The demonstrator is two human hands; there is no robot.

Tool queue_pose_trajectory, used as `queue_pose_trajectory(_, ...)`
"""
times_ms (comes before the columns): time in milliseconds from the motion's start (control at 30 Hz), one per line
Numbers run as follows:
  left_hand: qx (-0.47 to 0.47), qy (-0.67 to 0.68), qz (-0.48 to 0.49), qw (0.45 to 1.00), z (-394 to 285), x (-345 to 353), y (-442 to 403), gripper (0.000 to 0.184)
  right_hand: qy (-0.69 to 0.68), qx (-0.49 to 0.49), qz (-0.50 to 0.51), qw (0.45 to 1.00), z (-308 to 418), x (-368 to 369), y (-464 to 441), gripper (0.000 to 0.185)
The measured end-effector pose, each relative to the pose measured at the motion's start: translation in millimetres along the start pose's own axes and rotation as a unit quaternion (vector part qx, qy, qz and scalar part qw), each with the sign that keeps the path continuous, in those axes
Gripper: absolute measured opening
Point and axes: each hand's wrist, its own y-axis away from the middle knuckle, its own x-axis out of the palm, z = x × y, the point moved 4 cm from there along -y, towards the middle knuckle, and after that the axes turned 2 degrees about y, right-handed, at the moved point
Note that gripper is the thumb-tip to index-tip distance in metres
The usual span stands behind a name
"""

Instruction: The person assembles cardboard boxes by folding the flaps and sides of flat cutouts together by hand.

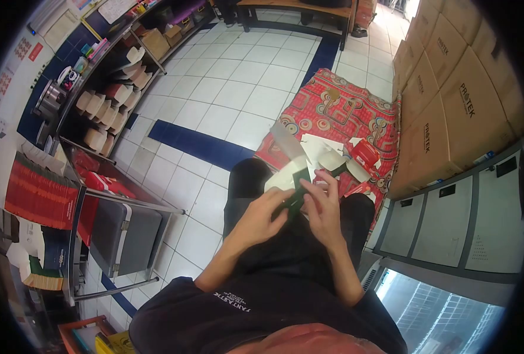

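Observation:
My left hand (266,216) is closed on a green-and-white piece of folding card (298,193), held above my lap. Its dark green part lies between my hands, and pale flaps (286,177) stick out on the far side. The fingers and thumb of my right hand (324,213) pinch the card's right edge, with one finger raised. Just beyond my knees, a white sheet (318,147), another green-and-white card piece (332,159) and a red-and-white card piece (365,153) lie on a red patterned mat (332,97).
Cardboard cartons (468,100) are stacked on grey lockers (445,215) at right. At left, shelves (67,127) hold card pieces in stacks, with a red stack (40,192) nearer me. A grey case (126,236) stands on a metal rack. A wooden bench (297,10) is at the back.

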Motion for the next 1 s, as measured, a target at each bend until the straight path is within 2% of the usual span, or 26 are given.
queue_pose_trajectory(133, -0.009, -0.02, 0.055, 0.998, 10.7, -0.8, 5.3, 0.046, 0.012, 0.027, 0.039, 0.999, -8.9, -6.0, -0.4, 0.042)
queue_pose_trajectory(200, 0.016, -0.045, 0.135, 0.99, 15.5, 1.1, 8.0, 0.047, 0.054, 0.05, 0.057, 0.996, -7.1, -10.0, 1.2, 0.033)
queue_pose_trajectory(333, 0.03, -0.028, 0.118, 0.992, 15.3, 2.3, 7.0, 0.044, 0.011, 0.093, 0.083, 0.992, -26.5, -17.3, 9.1, 0.023)
queue_pose_trajectory(400, -0.112, 0.078, 0.041, 0.99, 16.8, -5.3, 4.4, 0.035, 0.053, 0.116, -0.027, 0.991, -47.9, -27.5, 13.8, 0.017)
queue_pose_trajectory(433, -0.114, 0.078, 0.041, 0.99, 18.7, -4.3, 4.1, 0.035, 0.053, 0.118, -0.026, 0.991, -53.7, -27.6, 15.8, 0.017)
queue_pose_trajectory(533, -0.103, 0.052, -0.049, 0.992, 28.5, -7.7, 1.2, 0.021, -0.055, 0.081, -0.027, 0.995, -47.2, -23.6, 20.6, 0.021)
queue_pose_trajectory(567, -0.085, 0.052, -0.05, 0.994, 36.6, -2.7, 0.7, 0.017, -0.077, 0.073, 0.001, 0.994, -37.6, -19.1, 24.5, 0.026)
queue_pose_trajectory(600, -0.094, 0.034, -0.02, 0.995, 33.1, -1.8, -1.0, 0.016, -0.089, 0.073, 0.078, 0.99, -31.7, -17.7, 24.1, 0.03)
queue_pose_trajectory(633, -0.104, 0.016, 0.013, 0.994, 28.8, 0.0, -0.7, 0.015, -0.046, 0.042, 0.116, 0.991, -21.8, -18.2, 22.9, 0.032)
queue_pose_trajectory(667, -0.105, 0.027, 0.021, 0.994, 29.5, 6.8, 1.1, 0.016, -0.059, 0.005, 0.139, 0.989, -25.9, -15.4, 24.9, 0.034)
queue_pose_trajectory(733, -0.102, 0.039, 0.03, 0.994, 36.7, 10.9, 3.2, 0.02, -0.044, 0.02, 0.116, 0.992, -32.5, -13.6, 28.9, 0.035)
queue_pose_trajectory(800, -0.168, 0.042, 0.052, 0.983, 44.1, 8.5, 6.5, 0.021, -0.048, 0.046, 0.105, 0.992, -31.9, -5.7, 34.1, 0.035)
queue_pose_trajectory(867, -0.2, 0.068, 0.059, 0.976, 49.3, 7.8, 10.6, 0.022, -0.025, 0.093, -0.047, 0.994, -34.2, -4.1, 41.6, 0.037)
queue_pose_trajectory(967, -0.183, 0.061, 0.035, 0.981, 53.5, 7.2, 6.6, 0.023, -0.027, 0.052, -0.006, 0.998, -32.5, 11.4, 46.1, 0.037)
queue_pose_trajectory(1000, -0.151, 0.067, 0.024, 0.986, 54.5, 8.1, 4.6, 0.024, -0.012, 0.038, 0.013, 0.999, -33.2, 11.8, 45.9, 0.037)
